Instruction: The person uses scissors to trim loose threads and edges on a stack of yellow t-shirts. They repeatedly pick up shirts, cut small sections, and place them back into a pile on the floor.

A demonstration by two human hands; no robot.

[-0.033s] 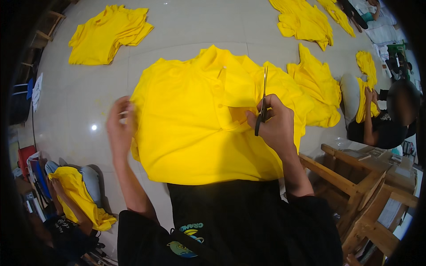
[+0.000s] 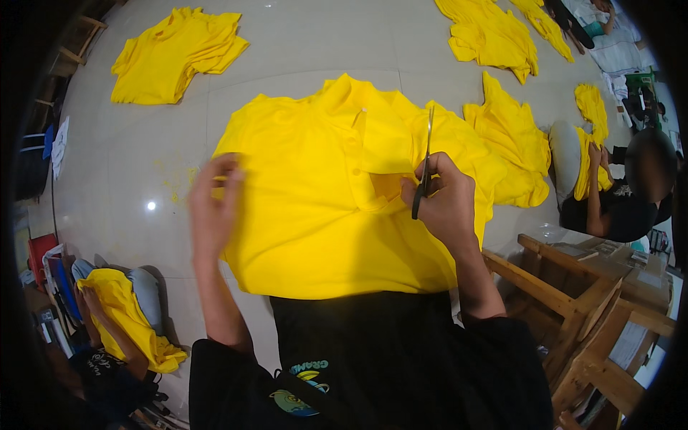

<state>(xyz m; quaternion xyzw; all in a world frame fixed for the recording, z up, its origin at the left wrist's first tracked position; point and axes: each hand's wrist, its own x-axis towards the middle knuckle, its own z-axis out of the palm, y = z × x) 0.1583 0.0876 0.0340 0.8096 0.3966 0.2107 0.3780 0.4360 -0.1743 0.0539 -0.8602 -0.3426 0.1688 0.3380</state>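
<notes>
A yellow polo shirt [image 2: 301,215] is spread in front of me, its collar at the far side and its buttoned placket near the middle. My right hand [image 2: 450,204] is closed on a pair of scissors [image 2: 428,143] with dark handles. The slim blades point away from me, over the shirt beside the placket. Over the shirt's left edge hovers my left hand [image 2: 213,211], somewhat blurred. Its fingers are loosely bent and apart, with nothing visible in them.
More yellow shirts lie on the tiled floor [image 2: 158,143]: a stack [image 2: 168,61] at far left, others [image 2: 505,136] at right. Wooden frames [image 2: 559,287] stand near right. A person [image 2: 609,208] sits at right with yellow cloth, another [image 2: 111,365] at lower left.
My left hand has shifted right, from beside the shirt's left edge to over it. The right hand and scissors have barely moved.
</notes>
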